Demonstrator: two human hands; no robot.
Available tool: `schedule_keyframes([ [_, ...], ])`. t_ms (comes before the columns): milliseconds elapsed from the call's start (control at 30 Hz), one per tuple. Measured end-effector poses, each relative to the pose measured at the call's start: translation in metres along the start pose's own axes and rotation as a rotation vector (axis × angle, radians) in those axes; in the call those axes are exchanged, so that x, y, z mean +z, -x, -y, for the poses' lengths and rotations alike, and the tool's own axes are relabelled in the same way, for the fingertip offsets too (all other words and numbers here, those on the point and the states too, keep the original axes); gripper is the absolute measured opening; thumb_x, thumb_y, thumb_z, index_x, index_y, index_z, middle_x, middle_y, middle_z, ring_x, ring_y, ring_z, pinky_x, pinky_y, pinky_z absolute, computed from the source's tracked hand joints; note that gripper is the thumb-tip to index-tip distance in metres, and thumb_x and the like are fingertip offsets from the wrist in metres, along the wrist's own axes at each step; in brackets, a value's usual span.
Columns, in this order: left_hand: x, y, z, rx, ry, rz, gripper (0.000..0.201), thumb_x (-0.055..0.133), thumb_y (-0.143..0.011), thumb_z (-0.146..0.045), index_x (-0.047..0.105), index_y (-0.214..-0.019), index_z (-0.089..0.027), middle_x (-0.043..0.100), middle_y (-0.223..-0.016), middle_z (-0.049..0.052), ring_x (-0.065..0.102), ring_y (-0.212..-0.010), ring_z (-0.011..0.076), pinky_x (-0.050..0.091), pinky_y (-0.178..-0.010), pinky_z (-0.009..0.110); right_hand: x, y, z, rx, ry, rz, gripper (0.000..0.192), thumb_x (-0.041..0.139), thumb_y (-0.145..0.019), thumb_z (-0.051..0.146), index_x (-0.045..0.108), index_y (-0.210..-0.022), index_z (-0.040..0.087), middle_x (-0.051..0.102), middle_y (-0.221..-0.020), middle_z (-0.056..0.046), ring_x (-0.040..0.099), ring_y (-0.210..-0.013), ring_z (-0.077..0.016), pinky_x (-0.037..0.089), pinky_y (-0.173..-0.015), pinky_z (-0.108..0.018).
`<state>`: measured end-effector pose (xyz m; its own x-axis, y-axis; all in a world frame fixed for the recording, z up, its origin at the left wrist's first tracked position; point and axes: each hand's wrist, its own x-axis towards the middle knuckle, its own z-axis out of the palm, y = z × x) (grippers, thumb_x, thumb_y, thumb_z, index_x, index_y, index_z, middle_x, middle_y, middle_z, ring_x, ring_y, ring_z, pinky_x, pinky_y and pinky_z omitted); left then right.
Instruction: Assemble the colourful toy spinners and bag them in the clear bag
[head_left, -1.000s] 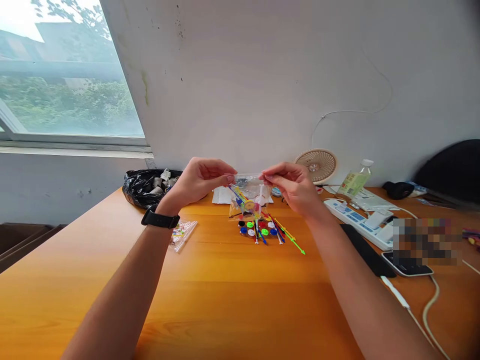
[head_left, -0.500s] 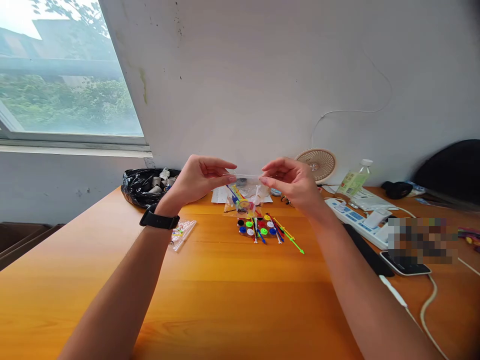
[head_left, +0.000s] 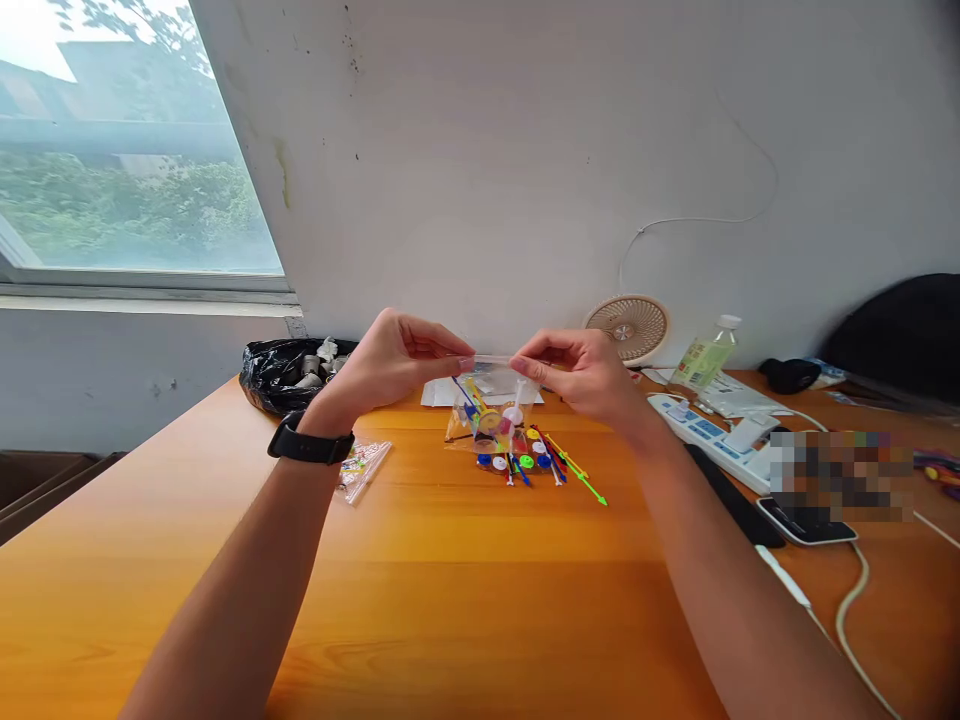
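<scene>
Tabletop point(head_left: 480, 600) of orange wood is lying bare in the foreground, with both forearms reaching across it. Left hand point(head_left: 390, 362), a black wristband point(head_left: 310, 445) on its wrist, is pinching one top corner of a small clear zip bag point(head_left: 491, 395); right hand point(head_left: 577, 372) is pinching the opposite corner, fingers narrowed on the strip. The bag is hanging between the hands above the table, its lower edge seeming to rest just behind a loose pile of coloured plastic discs and pointer sticks point(head_left: 536, 462). Inside it, several coloured sticks and a few round pieces are showing. Whether the top seam is sealed cannot be told. Risk, as a judgement: if the seam is gaping or a pinch is slipping, the small parts could be spilling out and mixing with the pile below or rolling off the edge. A second flat clear bag point(head_left: 361, 466) holding coloured bits is lying near the left wrist. Further back, a black plastic bag point(head_left: 281, 375) is sitting open with grey and white scraps inside. To the right are lying a phone point(head_left: 806, 520), a power strip point(head_left: 712, 440), a bottle point(head_left: 705, 355) and a small fan point(head_left: 628, 328) against the wall.
</scene>
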<state>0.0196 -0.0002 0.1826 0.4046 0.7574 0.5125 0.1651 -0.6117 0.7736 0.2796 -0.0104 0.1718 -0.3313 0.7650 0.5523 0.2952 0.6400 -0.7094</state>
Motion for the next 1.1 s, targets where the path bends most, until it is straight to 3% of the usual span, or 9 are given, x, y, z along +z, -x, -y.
schedule_keyframes([
  [300,-0.004,-0.001,0.008,0.021,-0.006,-0.006,0.025,0.085,-0.082,-0.038,0.081,-0.089,-0.015,0.080,-0.087,0.009,0.076,-0.080,0.0185,0.064,-0.077,0.029,-0.005,-0.004,-0.013,0.029,-0.202,-0.023,0.037,0.083,-0.084,0.057,0.070,-0.087,0.022,0.069,-0.072,-0.002,0.062,-0.065,-0.0156,0.054,-0.061,-0.030],
  [533,-0.005,-0.004,0.016,0.043,0.032,-0.030,0.026,0.085,-0.082,-0.039,0.080,-0.090,-0.015,0.079,-0.087,0.009,0.075,-0.081,0.0179,0.063,-0.076,0.028,-0.004,-0.004,-0.015,0.008,-0.169,-0.012,0.035,0.078,-0.089,0.055,0.067,-0.092,0.022,0.069,-0.079,-0.003,0.063,-0.071,-0.0163,0.056,-0.068,-0.031],
  [733,-0.006,-0.004,0.018,0.051,0.053,-0.063,0.025,0.086,-0.081,-0.037,0.081,-0.091,-0.015,0.079,-0.087,0.009,0.074,-0.080,0.0178,0.062,-0.074,0.028,-0.003,-0.001,-0.009,0.018,-0.171,0.027,0.029,0.077,-0.091,0.045,0.074,-0.110,0.023,0.071,-0.082,-0.002,0.063,-0.072,-0.0156,0.058,-0.071,-0.032],
  [967,-0.007,-0.001,0.014,0.027,0.088,-0.051,0.023,0.088,-0.078,-0.036,0.084,-0.091,-0.017,0.081,-0.091,0.010,0.077,-0.087,0.0214,0.065,-0.081,0.033,-0.003,-0.001,-0.010,-0.010,-0.206,-0.106,0.012,0.076,-0.086,0.034,0.084,-0.092,0.026,0.073,-0.077,-0.002,0.064,-0.070,-0.0161,0.056,-0.065,-0.032],
  [1100,-0.007,-0.001,0.015,0.037,0.158,-0.096,0.018,0.088,-0.076,-0.035,0.086,-0.088,-0.021,0.082,-0.090,0.009,0.078,-0.090,0.0240,0.065,-0.083,0.035,-0.003,-0.002,-0.014,-0.022,-0.270,-0.147,0.013,0.072,-0.085,0.030,0.084,-0.083,0.027,0.075,-0.083,-0.004,0.067,-0.077,-0.0186,0.056,-0.068,-0.033],
])
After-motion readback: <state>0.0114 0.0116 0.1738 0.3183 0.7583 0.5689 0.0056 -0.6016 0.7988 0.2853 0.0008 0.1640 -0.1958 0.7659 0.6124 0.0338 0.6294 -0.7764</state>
